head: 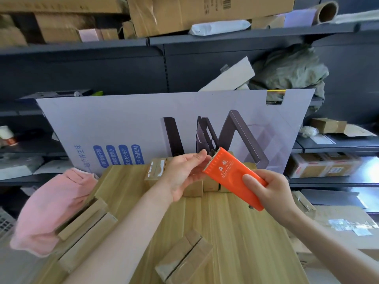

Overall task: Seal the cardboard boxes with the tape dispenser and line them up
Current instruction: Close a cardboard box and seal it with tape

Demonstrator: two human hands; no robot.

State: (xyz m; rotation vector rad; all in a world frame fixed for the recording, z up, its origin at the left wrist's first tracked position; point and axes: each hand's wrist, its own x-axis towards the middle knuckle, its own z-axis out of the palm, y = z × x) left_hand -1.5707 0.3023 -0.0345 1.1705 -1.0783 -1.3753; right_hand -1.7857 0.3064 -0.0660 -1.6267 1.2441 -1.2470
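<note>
Right hand: I see the right hand [272,193] wrapped round the near end of the dispenser [233,179], thumb on its top face, lifted above the table [225,232].
Left hand: the left hand [184,175] is palm up and spread, fingertips [202,153] at the dispenser's far toothed edge. I cannot tell whether they pinch tape there or only touch it.
Dispenser: orange, flat, printed lettering on top, tilted with the serrated end away from me, spanning both hands.
Boxes, far: a row of small boxes [155,171] stands at the table's back edge, partly hidden behind the hands. The leftmost one shows tape on top.
Boxes, near: one box [184,259] lies at the front centre with its top seam open and no tape visible.
Boxes, left: two more boxes [86,228] sit at the left edge, just beside each other, flaps unsealed.
Cloth: a pink cloth [51,210] lies beside the left boxes, touching them.
Backdrop: a large printed carton [123,124] stands upright behind the table, with dark shelves [225,37] of cardboard behind it.
</note>
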